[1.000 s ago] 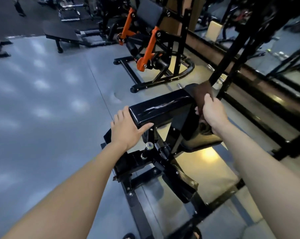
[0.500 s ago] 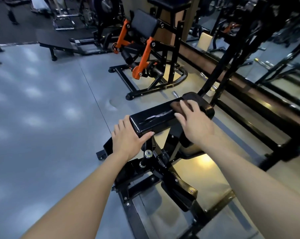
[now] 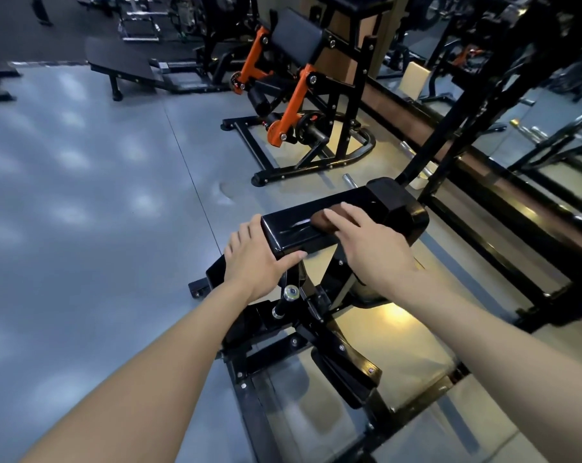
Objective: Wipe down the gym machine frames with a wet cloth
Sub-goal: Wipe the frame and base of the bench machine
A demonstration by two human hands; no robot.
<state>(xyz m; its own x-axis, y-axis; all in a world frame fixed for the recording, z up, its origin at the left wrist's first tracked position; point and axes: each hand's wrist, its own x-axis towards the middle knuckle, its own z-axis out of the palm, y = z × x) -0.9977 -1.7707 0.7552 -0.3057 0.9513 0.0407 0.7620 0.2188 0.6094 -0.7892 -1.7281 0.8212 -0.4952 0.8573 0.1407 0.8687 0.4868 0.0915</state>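
Note:
A glossy black padded bar (image 3: 376,202) tops the black gym machine frame (image 3: 303,335) in front of me. My right hand (image 3: 369,248) lies flat on a brown cloth (image 3: 323,222) and presses it onto the pad's upper face, with most of the cloth hidden under the fingers. My left hand (image 3: 256,259) rests on the pad's near left end, fingers over the far side and thumb along the front edge.
An orange and black machine (image 3: 296,105) stands behind. A flat black bench (image 3: 122,61) lies at the far left. A tall black rack (image 3: 466,95) and a low mirrored wall edge (image 3: 516,202) run along the right. Grey floor (image 3: 82,195) spreads to the left.
My right hand has brought the cloth from the pad's far right end up onto its top and slid it left toward my left hand. The left hand has stayed put.

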